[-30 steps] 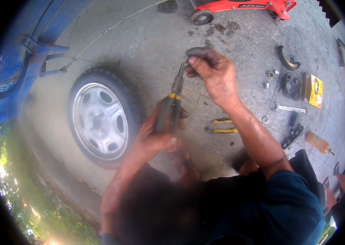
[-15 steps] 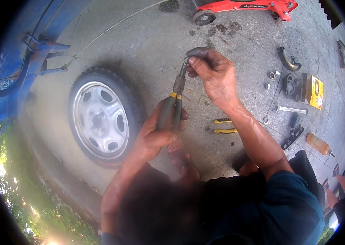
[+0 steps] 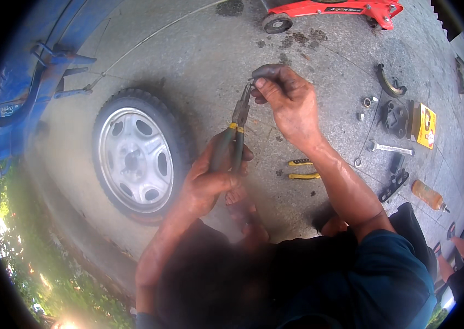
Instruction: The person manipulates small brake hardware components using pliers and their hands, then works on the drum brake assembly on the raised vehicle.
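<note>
My left hand [image 3: 210, 175] is wrapped round the dark green handles of a pair of long-nose pliers [image 3: 240, 112], whose jaws point up and away from me. At the jaw tips, my right hand [image 3: 289, 98] pinches with thumb and bent forefinger. A tiny dark piece shows between the plier tips and those fingertips; it is too small to name. Below my right wrist, a second pair of pliers with yellow handles [image 3: 304, 176] lies on the floor, partly covered by my forearm.
A wheel with a tyre [image 3: 138, 156] lies at left, beside a blue vehicle [image 3: 9, 82]. A red floor jack [image 3: 333, 7] stands at the far side. On the right are a curved brake shoe [image 3: 390, 82], a spanner [image 3: 391, 147], a yellow box [image 3: 425, 126] and an orange-brown bottle [image 3: 428, 194].
Both hands and the pliers keep almost the same pose at the tips. The whole view has shifted very slightly.
</note>
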